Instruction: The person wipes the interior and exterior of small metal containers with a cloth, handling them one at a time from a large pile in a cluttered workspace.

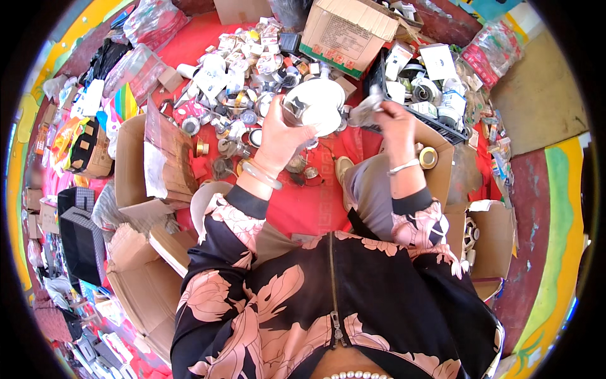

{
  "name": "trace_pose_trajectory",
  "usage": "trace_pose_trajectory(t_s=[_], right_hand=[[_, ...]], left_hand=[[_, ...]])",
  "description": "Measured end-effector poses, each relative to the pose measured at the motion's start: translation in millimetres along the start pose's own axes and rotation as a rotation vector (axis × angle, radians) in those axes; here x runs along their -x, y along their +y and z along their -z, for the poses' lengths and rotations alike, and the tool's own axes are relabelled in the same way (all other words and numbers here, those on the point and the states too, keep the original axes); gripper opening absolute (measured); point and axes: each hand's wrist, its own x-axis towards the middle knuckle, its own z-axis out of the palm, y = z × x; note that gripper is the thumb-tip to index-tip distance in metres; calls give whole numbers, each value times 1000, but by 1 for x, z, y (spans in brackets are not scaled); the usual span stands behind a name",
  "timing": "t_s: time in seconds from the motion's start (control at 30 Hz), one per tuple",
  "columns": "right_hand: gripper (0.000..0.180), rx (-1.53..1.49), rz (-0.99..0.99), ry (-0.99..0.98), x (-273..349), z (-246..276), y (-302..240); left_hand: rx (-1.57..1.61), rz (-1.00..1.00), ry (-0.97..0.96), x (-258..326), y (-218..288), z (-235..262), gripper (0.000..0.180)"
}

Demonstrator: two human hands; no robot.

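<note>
My left hand (pixel 279 138) is closed on the edge of a round white lamp (pixel 323 101) with a glossy disc face, held up over the red floor covering. To its right, my right hand (pixel 399 129) is closed and partly smeared by motion. Its fingers pinch a pale greyish piece (pixel 365 111), too blurred to name, close beside the lamp. Beyond both hands spreads a heap of small lamps and fittings (pixel 243 101), mostly white and silver, some in small boxes.
A black plastic crate (pixel 451 131) full of lamps and boxes stands at the far right, next to a large cardboard box (pixel 344 38). Open cardboard boxes flank me at left (pixel 145 278) and right (pixel 495 243). Black patterned bins (pixel 82 243) stand farther left.
</note>
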Motion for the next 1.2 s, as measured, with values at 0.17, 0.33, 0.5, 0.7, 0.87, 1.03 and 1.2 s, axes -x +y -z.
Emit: trace_pose_trajectory(t_s=[0.17, 0.33, 0.5, 0.7, 0.87, 1.03, 1.2], right_hand=[[24, -640, -250, -36, -19, 46, 1], [30, -827, -181, -35, -12, 42, -13], [29, -870, -157, -160, -4, 33, -34], [29, -219, 151, -167, 22, 0, -69], [21, 268, 473, -114, 29, -16, -68], [21, 269, 532, -121, 24, -12, -68], [19, 333, 935, -398, 20, -27, -88]], left_hand=[[323, 101, 21, -2, 6, 2, 61], [458, 146, 12, -3, 6, 8, 59], [481, 154, 33, -5, 5, 8, 62], [460, 230, 26, -4, 10, 2, 60], [351, 214, -7, -1, 8, 0, 58], [97, 253, -121, 3, 9, -5, 62], [-347, 243, -311, 11, -7, -15, 68]])
